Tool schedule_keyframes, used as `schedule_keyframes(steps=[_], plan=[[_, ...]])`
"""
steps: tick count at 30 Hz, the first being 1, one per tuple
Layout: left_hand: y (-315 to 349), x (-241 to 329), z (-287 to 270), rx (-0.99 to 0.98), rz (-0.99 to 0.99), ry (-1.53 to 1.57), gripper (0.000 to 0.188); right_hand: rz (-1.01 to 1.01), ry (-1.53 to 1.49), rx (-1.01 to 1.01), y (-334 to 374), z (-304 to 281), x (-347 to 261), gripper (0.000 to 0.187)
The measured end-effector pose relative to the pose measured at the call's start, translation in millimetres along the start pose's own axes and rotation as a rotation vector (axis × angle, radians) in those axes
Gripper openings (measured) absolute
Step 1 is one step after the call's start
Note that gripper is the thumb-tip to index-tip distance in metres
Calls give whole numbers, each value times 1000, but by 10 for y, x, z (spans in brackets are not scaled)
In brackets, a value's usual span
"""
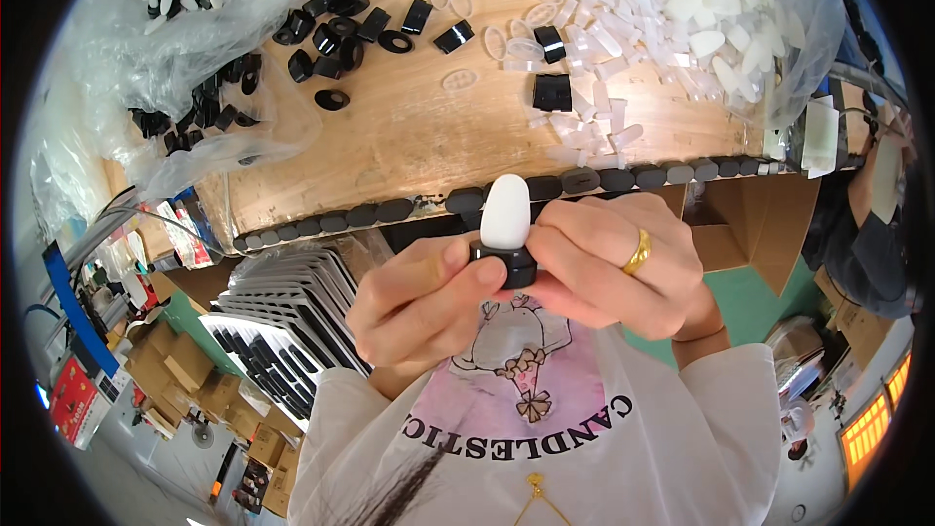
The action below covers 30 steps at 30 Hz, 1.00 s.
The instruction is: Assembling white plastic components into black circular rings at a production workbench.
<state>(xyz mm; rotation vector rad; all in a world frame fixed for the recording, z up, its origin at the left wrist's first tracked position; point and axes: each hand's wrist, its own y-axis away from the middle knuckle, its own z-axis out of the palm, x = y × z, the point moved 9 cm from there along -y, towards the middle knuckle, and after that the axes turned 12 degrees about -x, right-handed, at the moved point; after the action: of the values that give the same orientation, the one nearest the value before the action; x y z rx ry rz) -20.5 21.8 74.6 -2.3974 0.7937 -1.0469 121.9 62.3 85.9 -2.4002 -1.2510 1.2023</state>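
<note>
Close in front of my chest, both hands hold one small piece: a glossy black oval ring-like part (518, 270) with a smooth white oval insert (505, 212) standing up out of it. My left hand (417, 300) is closed, its thumb and fingertips pinching the black part from the left. From the other side my right hand (623, 258), with a gold ring on one finger, presses its fingertips against the black part and the lower edge of the white insert. Fingers hide part of the black piece. The hands are just off the table's near edge.
Loose black oval rings (341, 31) lie on the wooden table (390, 127). Clear plastic pieces (594, 39) and a heap of white ovals (726, 10) are at the right. Plastic bags (88, 127) spread at the left. Stacked trays (282, 321) stand below the table's left side.
</note>
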Motion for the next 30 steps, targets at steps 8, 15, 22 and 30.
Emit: schedule_keyframes(steps=[8, 15, 22, 30], plan=[[-33, -277, -19, 198, -231, 253, 15, 71, -117, 132, 82, 29, 140, 37], [-972, -2003, -768, 205, -505, -128, 44, 828, 18, 283, 833, -229, 1185, 28], [-726, -1455, 712, -455, -523, -84, 20, 977, 369, 369, 1189, -888, 1639, 27], [-529, -1609, 781, -385, -589, 103, 30, 700, 547, -49, 922, -766, 1775, 38]])
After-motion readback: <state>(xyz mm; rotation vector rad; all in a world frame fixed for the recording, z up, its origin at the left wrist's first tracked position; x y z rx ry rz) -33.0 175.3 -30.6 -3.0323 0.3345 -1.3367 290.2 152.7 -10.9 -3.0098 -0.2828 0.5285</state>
